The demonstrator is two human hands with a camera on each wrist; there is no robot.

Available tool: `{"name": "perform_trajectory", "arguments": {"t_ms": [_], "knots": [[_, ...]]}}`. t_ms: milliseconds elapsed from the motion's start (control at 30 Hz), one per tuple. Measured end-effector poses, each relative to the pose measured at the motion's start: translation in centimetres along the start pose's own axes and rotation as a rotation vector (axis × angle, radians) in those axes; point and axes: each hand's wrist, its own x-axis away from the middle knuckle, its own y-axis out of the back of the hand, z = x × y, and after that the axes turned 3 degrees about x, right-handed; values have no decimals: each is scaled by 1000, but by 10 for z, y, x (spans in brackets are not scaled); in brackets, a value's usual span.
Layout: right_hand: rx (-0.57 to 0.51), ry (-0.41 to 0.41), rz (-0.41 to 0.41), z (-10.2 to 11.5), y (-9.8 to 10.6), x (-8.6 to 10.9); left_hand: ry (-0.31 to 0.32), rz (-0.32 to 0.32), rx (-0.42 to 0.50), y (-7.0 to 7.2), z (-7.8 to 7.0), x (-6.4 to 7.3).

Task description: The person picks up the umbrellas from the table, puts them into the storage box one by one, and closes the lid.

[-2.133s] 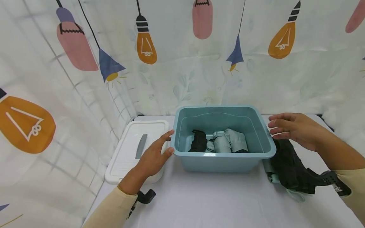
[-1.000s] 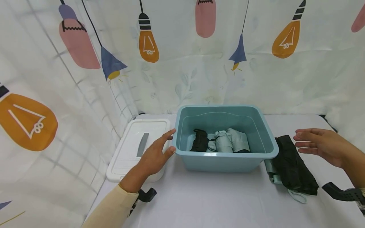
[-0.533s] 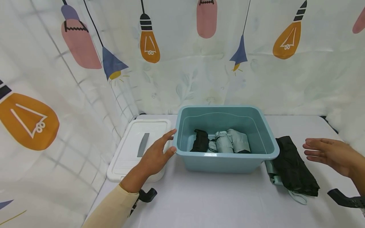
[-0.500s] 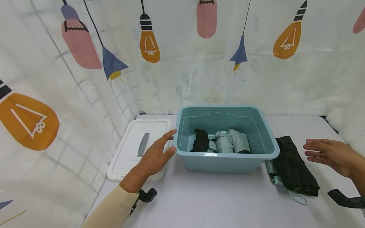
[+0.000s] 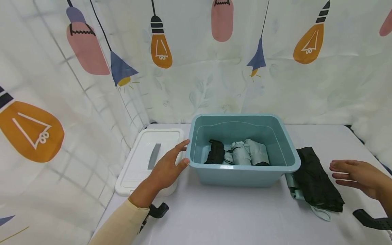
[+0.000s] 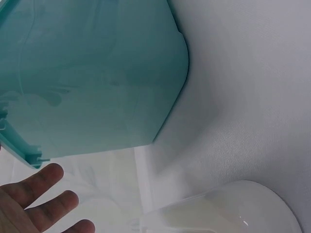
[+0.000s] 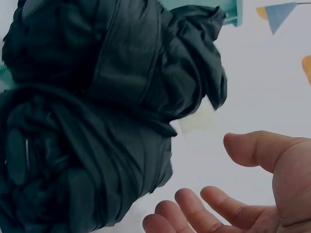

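My left hand is at the left rim of the blue plastic tub, index finger and thumb right at its edge, fingers spread. The left wrist view has its fingers extended beside the tub's wall. Inside lie a small black fabric bundle and pale grey-blue rolled bundles. My right hand hovers, relaxed, holding nothing, to the right of a black folded fabric bundle lying against a pale green one. In the right wrist view the black fabric fills the left side.
Left of the tub is a white lidded box with a grey handle; my left forearm crosses its near corner. A pale cord loop sticks out under the black bundle. A white cloth covers the table, and a printed curtain hangs behind it.
My right hand has moved away from the tub's right rim, rightward and nearer me, so its arm no longer covers the black bundle. My left hand stays at the left rim.
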Motion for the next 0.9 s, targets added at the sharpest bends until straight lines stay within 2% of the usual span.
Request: {"name": "perform_trajectory", "arguments": {"t_ms": [500, 900], "knots": [[-30, -145, 138, -14, -6, -10, -16, -9, 1, -1, 1, 0], [-18, -158, 155, -19, -12, -15, -14, -7, 0, -1, 2, 0]]}}
